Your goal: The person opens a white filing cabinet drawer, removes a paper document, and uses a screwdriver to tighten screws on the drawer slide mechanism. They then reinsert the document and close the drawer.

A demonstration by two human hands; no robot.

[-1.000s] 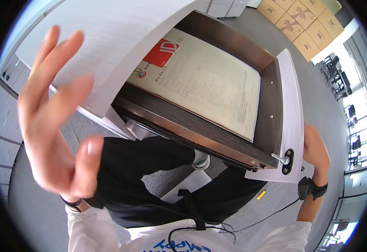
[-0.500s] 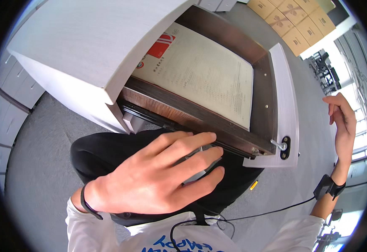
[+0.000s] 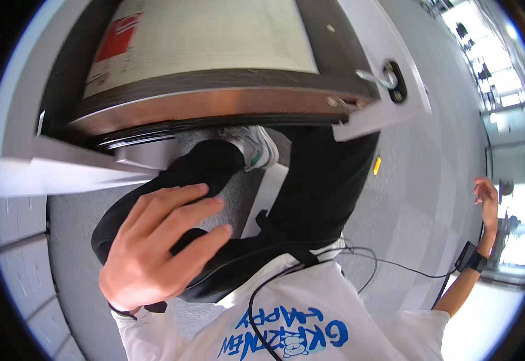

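My left hand [image 3: 166, 243] hovers over my bent leg, its fingers apart and holding nothing. Away to the right, my right hand [image 3: 487, 201] is raised above the floor with its fingers loosely bent and nothing visible in them. In front of me a dark wood drawer [image 3: 226, 99] is pulled out of a white cabinet [image 3: 16, 171]. Inside lies a flat pale printed sheet or packet [image 3: 226, 39] with a red patch. A metal lock piece [image 3: 389, 78] in a black plate sticks out from the back of the white drawer front [image 3: 407, 114].
A small yellow object [image 3: 377, 166] lies on the grey floor [image 3: 407, 204] right of my legs. A thin black cable [image 3: 407, 269] runs from my right wrist across my lap. White drawer cabinets [image 3: 19, 271] line the left side. My shoe [image 3: 262, 150] is below the drawer.
My view has turned, so the drawer appears higher and closer. My left hand has moved back from the drawer's side toward my leg. My right hand appears lower and farther out.
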